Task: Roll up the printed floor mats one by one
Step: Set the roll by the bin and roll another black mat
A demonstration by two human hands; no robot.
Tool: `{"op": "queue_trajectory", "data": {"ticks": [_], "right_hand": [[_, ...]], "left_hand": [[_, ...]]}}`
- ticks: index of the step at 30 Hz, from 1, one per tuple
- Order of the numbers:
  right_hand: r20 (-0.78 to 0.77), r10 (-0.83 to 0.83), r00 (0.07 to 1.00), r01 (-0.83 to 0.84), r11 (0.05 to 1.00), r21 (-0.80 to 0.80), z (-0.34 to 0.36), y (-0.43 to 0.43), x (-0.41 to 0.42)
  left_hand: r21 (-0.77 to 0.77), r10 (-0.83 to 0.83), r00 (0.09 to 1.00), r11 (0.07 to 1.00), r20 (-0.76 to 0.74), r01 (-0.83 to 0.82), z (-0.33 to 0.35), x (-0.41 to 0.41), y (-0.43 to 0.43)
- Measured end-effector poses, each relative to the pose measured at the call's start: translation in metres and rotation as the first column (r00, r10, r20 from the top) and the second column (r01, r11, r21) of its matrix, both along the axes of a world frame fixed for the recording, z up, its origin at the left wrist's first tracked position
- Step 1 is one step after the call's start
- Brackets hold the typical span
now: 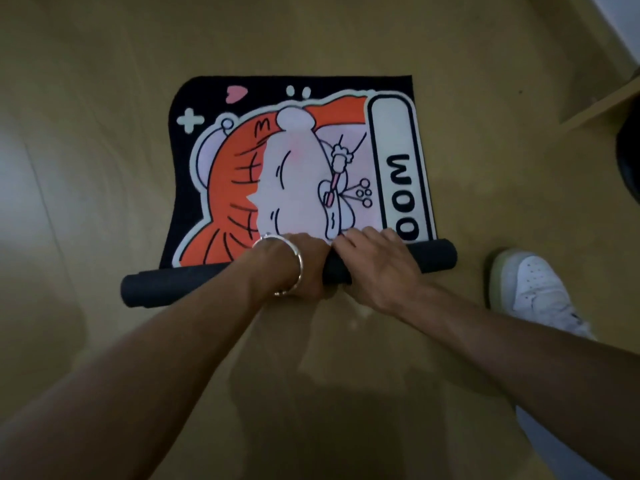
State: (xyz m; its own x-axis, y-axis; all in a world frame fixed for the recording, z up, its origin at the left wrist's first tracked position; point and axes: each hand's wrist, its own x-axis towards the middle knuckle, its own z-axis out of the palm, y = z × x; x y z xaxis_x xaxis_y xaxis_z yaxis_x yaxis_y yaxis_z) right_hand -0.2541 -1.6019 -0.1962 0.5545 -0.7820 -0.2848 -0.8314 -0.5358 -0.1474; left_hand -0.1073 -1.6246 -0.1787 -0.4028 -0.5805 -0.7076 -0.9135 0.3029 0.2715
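A printed floor mat (294, 161) lies on the wooden floor, black with an orange-haired cartoon figure and a white label strip along its right side. Its near end is wound into a dark roll (162, 289) that runs from left to right across the mat. My left hand (304, 265), with a metal bangle on the wrist, grips the middle of the roll. My right hand (377, 261) lies beside it on the roll, fingers curled over the top towards the flat part. The far part of the mat lies flat.
My white shoe (533, 289) stands on the floor right of the roll. A wooden furniture edge (599, 102) and a dark round object (628, 161) sit at the upper right. Bare wooden floor (104, 133) surrounds the mat.
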Motion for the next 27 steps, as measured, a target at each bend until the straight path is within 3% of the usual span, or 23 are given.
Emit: {"op": "queue_trajectory", "data": {"ticks": [1,3,5,7,9,12,13,15,17,18,20,23,25,27], "right_hand": [[0.009,-0.001,1.000,0.001,0.999,-0.037,-0.001,0.004,0.001],[0.049,-0.048,0.998,0.046,0.998,0.036,-0.001,0.002,0.002],[0.043,-0.115,0.992,0.101,0.967,0.235,0.004,-0.009,0.003],[0.037,-0.162,0.986,0.143,0.938,0.315,0.005,-0.018,0.004],[0.040,-0.125,0.991,0.113,0.968,0.223,0.004,-0.014,0.004],[0.025,-0.027,0.999,0.029,0.994,-0.102,-0.009,0.000,0.001],[0.035,-0.031,0.999,0.035,0.991,-0.133,-0.008,0.000,0.002],[0.005,-0.073,0.997,0.072,0.995,0.062,0.000,-0.009,0.004],[-0.070,-0.140,0.988,0.156,0.914,0.375,0.009,-0.023,0.005],[-0.087,-0.137,0.987,0.161,0.890,0.427,0.012,-0.028,0.004],[-0.059,-0.112,0.992,0.126,0.920,0.371,0.016,-0.026,0.004],[0.036,-0.049,0.998,0.045,0.993,0.106,0.010,-0.008,0.005],[0.036,-0.099,0.994,0.091,0.979,0.182,0.011,-0.010,0.007],[-0.018,-0.186,0.982,0.177,0.899,0.400,0.014,-0.020,0.006]], "left_hand": [[0.082,-0.009,1.000,0.997,0.003,0.009,0.003,0.000,-0.004],[0.075,0.005,1.000,0.997,0.001,-0.005,0.004,0.001,-0.004],[-0.116,0.050,0.999,0.992,-0.015,-0.052,-0.001,0.001,0.007],[-0.321,0.061,0.998,0.945,-0.023,-0.065,-0.007,-0.001,0.018],[-0.353,0.069,0.998,0.933,-0.005,-0.067,-0.010,0.000,0.019],[-0.208,0.077,0.997,0.975,-0.011,-0.078,-0.011,0.003,0.009],[-0.211,0.081,0.997,0.974,-0.013,-0.081,-0.010,0.003,0.009],[-0.338,0.083,0.997,0.938,0.001,-0.078,-0.009,0.000,0.017],[-0.480,0.066,0.998,0.875,-0.003,-0.059,-0.010,-0.005,0.029],[-0.496,0.061,0.998,0.867,0.003,-0.052,-0.010,-0.005,0.031],[-0.407,0.073,0.997,0.911,0.004,-0.065,-0.006,-0.002,0.022],[-0.097,0.087,0.996,0.991,-0.026,-0.089,-0.002,0.007,-0.001],[-0.096,0.074,0.997,0.993,-0.018,-0.075,-0.001,0.008,-0.001],[-0.250,0.043,0.999,0.967,-0.004,-0.042,-0.003,0.005,0.008]]}}
